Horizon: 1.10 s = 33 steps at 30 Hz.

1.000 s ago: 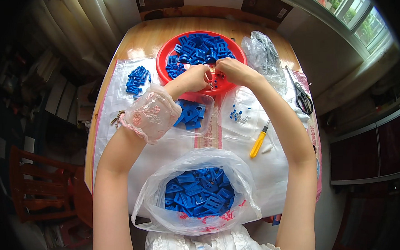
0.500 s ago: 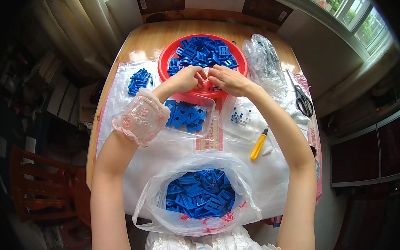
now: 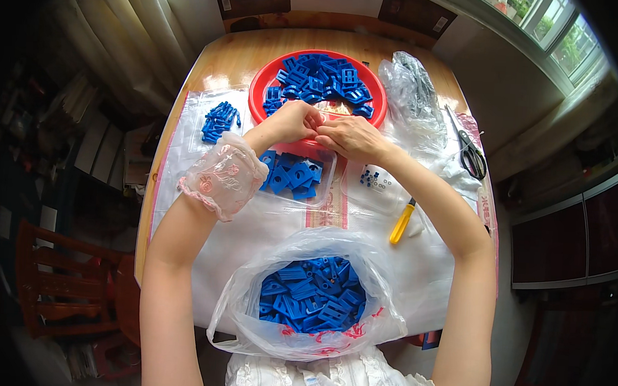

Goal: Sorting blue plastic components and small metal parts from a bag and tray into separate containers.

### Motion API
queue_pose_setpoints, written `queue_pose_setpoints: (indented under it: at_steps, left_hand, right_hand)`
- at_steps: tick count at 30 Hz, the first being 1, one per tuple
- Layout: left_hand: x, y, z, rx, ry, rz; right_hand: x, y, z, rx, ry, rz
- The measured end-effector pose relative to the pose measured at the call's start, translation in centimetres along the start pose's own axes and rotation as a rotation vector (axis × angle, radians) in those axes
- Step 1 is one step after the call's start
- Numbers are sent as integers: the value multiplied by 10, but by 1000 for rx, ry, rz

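Note:
My left hand (image 3: pixel 294 120) and my right hand (image 3: pixel 354 137) meet over the near rim of a round red basin (image 3: pixel 257 91). The fingers of both are closed and pressed together at the tips; whatever is between them is hidden. Blue plastic parts (image 3: pixel 316 84) with slots are heaped in the far half of the basin. Just below my hands sits a clear tray (image 3: pixel 324 194) of flat blue plates (image 3: pixel 298 175) with round holes. To its right, a second clear tray (image 3: pixel 387 200) bears tiny blue pieces and small rings, partly covered by my right forearm.
A clear plastic bag (image 3: pixel 241 294) full of blue parts lies open close to me. Blue rod-like pieces (image 3: pixel 220 122) are piled at the left. A yellow-handled screwdriver (image 3: pixel 402 224), black scissors (image 3: pixel 471 158) and a crumpled clear bag (image 3: pixel 415 94) lie on the right.
My right hand has shifted slightly down and its fingers now close against my left hand, covering the small bits at the basin's near edge. The whole view has shifted slightly.

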<state>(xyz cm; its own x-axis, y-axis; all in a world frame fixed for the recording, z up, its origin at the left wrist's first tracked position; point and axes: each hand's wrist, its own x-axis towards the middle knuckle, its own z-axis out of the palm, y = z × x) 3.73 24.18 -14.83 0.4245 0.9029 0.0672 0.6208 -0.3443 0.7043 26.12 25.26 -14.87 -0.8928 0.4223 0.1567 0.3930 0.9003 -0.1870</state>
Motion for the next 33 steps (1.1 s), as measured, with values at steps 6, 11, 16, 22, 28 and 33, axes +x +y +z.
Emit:
queue_pose_setpoints:
  at_steps: [6, 11, 16, 22, 28, 33]
  left_hand:
    - [4, 8, 3, 83, 57, 34]
    - [5, 7, 7, 31, 47, 21]
    - [3, -2, 11, -23, 73, 27]
    - [3, 0, 12, -41, 59, 27]
    - [-1, 10, 10, -30, 219, 44]
    - [-7, 33, -7, 9, 260, -35]
  right_hand:
    - [2, -3, 3, 40, 122, -8]
    - [8, -6, -11, 121, 107, 29]
    - [19, -2, -15, 144, -17, 117]
    - [25, 8, -9, 260, 48, 191]
    - [39, 22, -7, 381, 53, 379]
    - [30, 33, -17, 672, 290, 430]
